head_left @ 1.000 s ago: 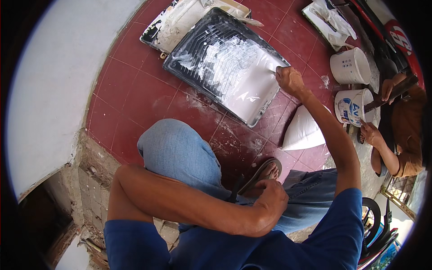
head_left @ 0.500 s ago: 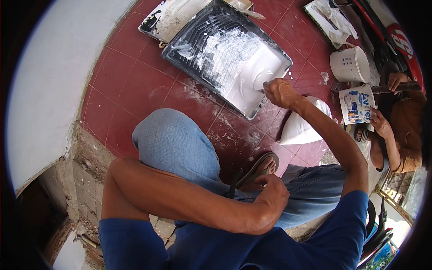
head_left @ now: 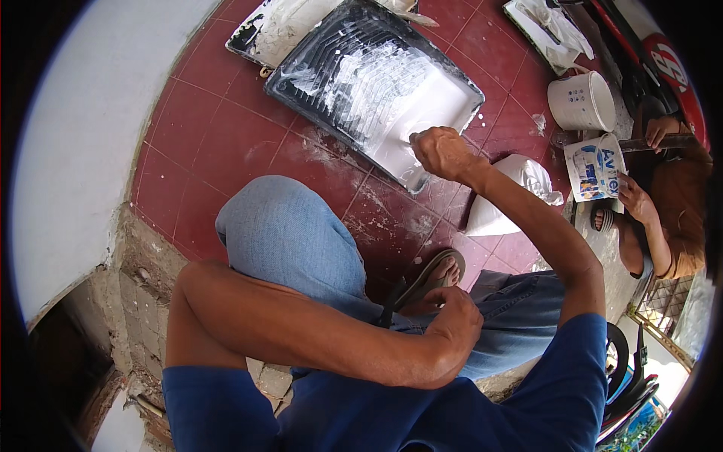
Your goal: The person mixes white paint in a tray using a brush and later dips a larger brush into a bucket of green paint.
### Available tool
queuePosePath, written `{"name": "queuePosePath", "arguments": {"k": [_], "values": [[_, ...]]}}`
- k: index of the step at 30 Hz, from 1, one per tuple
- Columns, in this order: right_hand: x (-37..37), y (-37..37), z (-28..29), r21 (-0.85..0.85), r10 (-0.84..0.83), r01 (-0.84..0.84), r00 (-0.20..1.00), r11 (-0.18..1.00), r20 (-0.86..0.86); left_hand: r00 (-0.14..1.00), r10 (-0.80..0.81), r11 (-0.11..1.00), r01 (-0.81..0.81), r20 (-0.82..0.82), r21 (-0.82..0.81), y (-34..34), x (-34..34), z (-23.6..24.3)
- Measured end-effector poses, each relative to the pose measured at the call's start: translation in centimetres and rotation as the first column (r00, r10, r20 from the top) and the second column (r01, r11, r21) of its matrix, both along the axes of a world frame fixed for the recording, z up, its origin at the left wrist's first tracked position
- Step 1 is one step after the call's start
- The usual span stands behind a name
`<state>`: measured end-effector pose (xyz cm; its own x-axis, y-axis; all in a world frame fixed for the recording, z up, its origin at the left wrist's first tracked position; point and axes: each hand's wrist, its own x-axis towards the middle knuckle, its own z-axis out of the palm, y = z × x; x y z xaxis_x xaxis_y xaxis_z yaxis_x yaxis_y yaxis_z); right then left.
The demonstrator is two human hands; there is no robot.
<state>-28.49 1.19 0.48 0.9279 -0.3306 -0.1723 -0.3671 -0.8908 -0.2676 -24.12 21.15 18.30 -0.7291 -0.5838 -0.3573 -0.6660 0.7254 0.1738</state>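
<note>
Slanting from upper left to lower right, the black ribbed paint tray (head_left: 316, 60) lies on red floor tiles (head_left: 226, 143), its well of white paint (head_left: 410, 117) beside the right hand (head_left: 440, 154), whose grip pinches a mostly hidden tool (head_left: 412, 139). The right forearm (head_left: 538, 220) partly covers a plump white bag (head_left: 488, 218); I cannot tell the grip of the left hand (head_left: 456, 320).

paint tray (head_left: 320, 117): black, ribbed, aslant on red floor tiles (head_left: 241, 135) | white paint (head_left: 437, 98): pooled in lower-right end, smeared up ribs | gripped tool (head_left: 412, 139): mostly hidden, at paint
</note>
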Motion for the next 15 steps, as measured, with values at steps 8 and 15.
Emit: {"name": "queuePosePath", "arguments": {"k": [8,15], "values": [[-0.6,0.1,0.4,0.02,0.078,-0.077,0.995,0.997,-0.059,1.0,-0.005,0.999,0.004,0.028,0.046,-0.1,-0.3,0.4],[-1.3,2.0,-1.0,0.07,0.225,-0.224,0.974,0.972,-0.005,0.999,-0.032,0.996,0.029,0.04,0.081,0.0,-0.7,-0.1]]}}
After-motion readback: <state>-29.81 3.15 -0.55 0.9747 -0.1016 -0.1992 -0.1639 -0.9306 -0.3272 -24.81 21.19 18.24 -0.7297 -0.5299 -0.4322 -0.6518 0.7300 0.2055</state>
